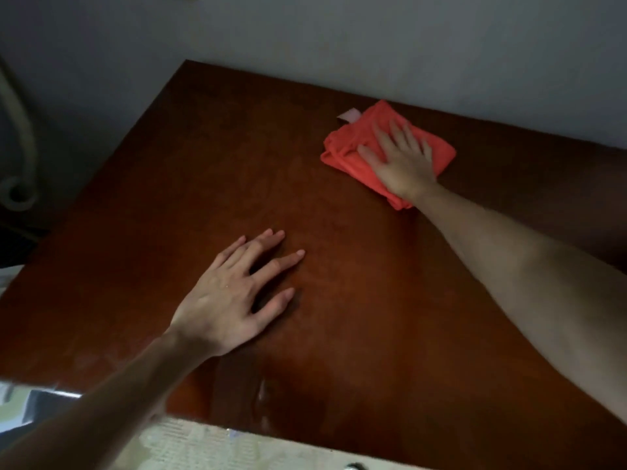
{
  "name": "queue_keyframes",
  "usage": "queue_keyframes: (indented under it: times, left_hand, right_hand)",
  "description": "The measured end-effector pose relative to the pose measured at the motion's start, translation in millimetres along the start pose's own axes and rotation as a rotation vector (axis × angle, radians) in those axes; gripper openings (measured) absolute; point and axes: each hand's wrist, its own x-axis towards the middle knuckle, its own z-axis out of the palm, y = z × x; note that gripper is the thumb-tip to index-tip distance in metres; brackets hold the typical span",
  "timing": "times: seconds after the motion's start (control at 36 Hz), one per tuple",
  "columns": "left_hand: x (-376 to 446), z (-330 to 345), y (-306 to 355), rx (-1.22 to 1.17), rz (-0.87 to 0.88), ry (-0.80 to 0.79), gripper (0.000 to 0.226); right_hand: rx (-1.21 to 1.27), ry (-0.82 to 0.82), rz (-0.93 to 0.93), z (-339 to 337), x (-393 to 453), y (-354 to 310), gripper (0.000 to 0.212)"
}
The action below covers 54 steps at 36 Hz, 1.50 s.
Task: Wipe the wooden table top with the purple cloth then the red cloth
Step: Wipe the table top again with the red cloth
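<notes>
From the head camera I look down on the wooden table top [237,184], and I place everything else relative to it. The red cloth [346,144] lies folded near the far edge of the table, close to the wall, with a small pale label [347,116] showing at its far corner. My right hand [403,161] lies flat on this cloth, fingers straight and spread, pressing it down and not gripping it. My left hand [234,296] rests on the bare wood nearer the middle of the table, fingers also straight and apart, holding nothing. I do not see the purple cloth anywhere, so I judge its turn is finished and the red-cloth wipe is the step in hand.

To do it well, I think the palm should stay flat so the cloth does not bunch, and the strokes should overlap from the far edge toward me. The left hand should move away when the cloth comes to its place. The wood near the front edge looks streaky.
</notes>
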Motion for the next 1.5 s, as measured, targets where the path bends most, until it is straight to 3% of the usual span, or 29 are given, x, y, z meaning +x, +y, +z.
queue_keyframes:
  times: [0.17, 0.28, 0.36, 0.44, 0.58, 0.78, 0.92, 1.28, 1.5]
  left_hand:
    - [-1, -2, 3, -0.105, -0.003, 0.120, 0.060]
    - [-8, -4, 7, -0.046, -0.013, 0.307, 0.044]
    - [-17, -8, 4, -0.077, -0.139, 0.425, 0.037]
    - [-29, -9, -9, -0.147, -0.246, 0.392, 0.040]
    - [-47, -18, -37, -0.035, -0.171, 0.260, 0.046]
    - [-41, -33, -75, 0.114, -0.040, 0.067, 0.059]
    - [-43, -32, -82, 0.108, -0.016, 0.033, 0.057]
    - [-40, -38, -82, 0.074, -0.055, -0.049, 0.055]
    - [-40, -39, -82, 0.015, -0.070, -0.046, 0.054]
  right_hand:
    - [-0.011, 0.020, -0.045, 14, -103, -35, 0.069]
    - [-0.027, 0.051, -0.081, 27, -182, -62, 0.074]
    - [-0.037, 0.052, -0.141, 36, -240, -80, 0.079]
    - [-0.041, 0.085, -0.228, 41, -292, -94, 0.074]
    - [-0.045, 0.041, -0.342, 43, -327, -99, 0.071]
    - [-0.048, -0.091, -0.592, 29, -272, -75, 0.068]
    - [-0.056, -0.141, -0.718, 20, -195, -60, 0.067]
    - [-0.128, -0.142, -0.625, 0, 13, -40, 0.068]
    - [-0.091, -0.092, -0.541, -7, 103, -45, 0.084]
